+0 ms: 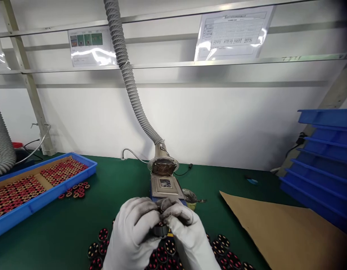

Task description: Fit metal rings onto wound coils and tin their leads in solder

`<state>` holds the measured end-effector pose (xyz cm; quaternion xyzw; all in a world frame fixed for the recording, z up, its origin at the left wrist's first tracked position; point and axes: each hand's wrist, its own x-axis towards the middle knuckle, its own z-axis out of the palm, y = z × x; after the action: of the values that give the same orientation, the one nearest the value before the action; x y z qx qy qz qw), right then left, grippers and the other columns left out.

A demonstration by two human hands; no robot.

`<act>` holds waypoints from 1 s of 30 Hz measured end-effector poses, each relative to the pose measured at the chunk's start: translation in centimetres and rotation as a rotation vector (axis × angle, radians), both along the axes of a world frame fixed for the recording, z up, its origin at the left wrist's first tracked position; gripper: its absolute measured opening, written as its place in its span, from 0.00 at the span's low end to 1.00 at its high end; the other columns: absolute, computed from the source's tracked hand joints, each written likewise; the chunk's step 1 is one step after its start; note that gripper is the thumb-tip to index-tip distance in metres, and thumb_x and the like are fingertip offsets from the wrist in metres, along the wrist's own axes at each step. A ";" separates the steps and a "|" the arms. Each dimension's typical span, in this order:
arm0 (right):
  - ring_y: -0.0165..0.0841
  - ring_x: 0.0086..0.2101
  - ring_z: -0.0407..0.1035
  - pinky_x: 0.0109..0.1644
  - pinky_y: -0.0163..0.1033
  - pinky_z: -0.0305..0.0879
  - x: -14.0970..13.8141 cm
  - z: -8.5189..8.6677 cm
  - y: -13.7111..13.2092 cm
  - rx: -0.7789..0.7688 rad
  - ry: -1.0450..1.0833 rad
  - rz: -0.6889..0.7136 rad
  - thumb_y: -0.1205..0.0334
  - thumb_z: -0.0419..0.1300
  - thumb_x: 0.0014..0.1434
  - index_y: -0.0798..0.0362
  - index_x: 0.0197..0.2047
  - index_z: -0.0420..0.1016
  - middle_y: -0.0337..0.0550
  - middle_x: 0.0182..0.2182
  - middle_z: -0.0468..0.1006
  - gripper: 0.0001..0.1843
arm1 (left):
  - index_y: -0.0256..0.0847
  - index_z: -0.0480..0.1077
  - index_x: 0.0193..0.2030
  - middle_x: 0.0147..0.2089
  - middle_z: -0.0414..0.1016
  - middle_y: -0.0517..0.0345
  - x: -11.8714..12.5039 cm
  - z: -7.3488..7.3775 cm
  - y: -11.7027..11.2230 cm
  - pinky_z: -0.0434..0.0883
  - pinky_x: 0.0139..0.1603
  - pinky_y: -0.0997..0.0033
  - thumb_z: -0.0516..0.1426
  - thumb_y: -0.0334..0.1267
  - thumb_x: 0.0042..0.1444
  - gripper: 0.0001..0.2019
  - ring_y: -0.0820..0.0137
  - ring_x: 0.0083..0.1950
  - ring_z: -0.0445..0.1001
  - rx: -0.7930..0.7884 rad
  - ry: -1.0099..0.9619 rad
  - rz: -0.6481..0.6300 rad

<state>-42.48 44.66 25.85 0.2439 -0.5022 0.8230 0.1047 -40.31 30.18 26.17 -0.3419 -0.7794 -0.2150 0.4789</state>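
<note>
My left hand (pixel 134 232) and my right hand (pixel 184 232), both in soiled white gloves, meet low in the middle of the view. Their fingers pinch together around one small round part (pixel 161 228) with a metallic rim. Just beyond the hands stands a small solder pot (pixel 165 184) with a square opening. Several round black parts with red and yellow spots (pixel 162 255) lie on the green mat under the hands.
A grey ribbed extraction hose (pixel 128 75) ends in a grilled inlet (pixel 162 165) above the pot. A blue tray (pixel 44 198) of round parts sits at left, more loose ones (pixel 74 191) beside it. Cardboard (pixel 288 228) and stacked blue trays (pixel 322 165) lie right.
</note>
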 end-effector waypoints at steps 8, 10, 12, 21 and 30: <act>0.38 0.33 0.72 0.41 0.45 0.70 -1.0 -0.9 0.1 -0.199 -0.266 0.180 0.62 0.73 0.35 0.48 0.30 0.77 0.43 0.31 0.79 0.16 | 0.37 0.65 0.44 0.42 0.74 0.49 0.4 0.3 -0.3 0.69 0.49 0.62 0.53 0.36 0.58 0.08 0.65 0.47 0.70 -0.008 0.052 0.156; 0.39 0.34 0.72 0.42 0.45 0.70 -0.8 -1.0 -0.8 -0.140 -0.284 0.213 0.67 0.73 0.32 0.50 0.33 0.77 0.45 0.34 0.79 0.20 | 0.37 0.65 0.45 0.43 0.74 0.48 0.4 0.1 -0.3 0.69 0.48 0.61 0.51 0.38 0.59 0.09 0.64 0.47 0.70 -0.007 0.086 0.186; 0.39 0.35 0.73 0.42 0.45 0.70 -0.6 -1.3 -1.6 -0.116 -0.308 0.239 0.66 0.73 0.35 0.51 0.36 0.77 0.45 0.34 0.79 0.20 | 0.38 0.65 0.45 0.43 0.74 0.48 0.4 -0.2 -0.2 0.71 0.46 0.62 0.52 0.37 0.59 0.09 0.64 0.45 0.71 0.024 0.076 0.194; 0.38 0.35 0.74 0.43 0.43 0.70 -2.0 -2.9 -1.3 -0.165 -0.354 0.244 0.64 0.72 0.40 0.52 0.34 0.78 0.44 0.30 0.80 0.15 | 0.48 0.62 0.54 0.49 0.72 0.52 -0.5 0.0 -1.1 0.74 0.45 0.72 0.59 0.32 0.53 0.22 0.68 0.46 0.74 0.221 -0.303 -0.332; 0.39 0.32 0.74 0.40 0.45 0.71 -3.4 -4.0 -2.0 -0.166 -0.363 0.378 0.57 0.74 0.35 0.53 0.32 0.78 0.46 0.28 0.79 0.19 | 0.43 0.72 0.34 0.38 0.77 0.58 0.6 0.3 -1.1 0.73 0.43 0.77 0.52 0.33 0.58 0.08 0.70 0.44 0.75 0.745 -0.491 -0.191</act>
<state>-45.85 42.70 21.82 0.1723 -0.3889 0.8966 -0.1231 -39.75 29.09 26.51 -0.1556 -0.7044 -0.5985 0.3485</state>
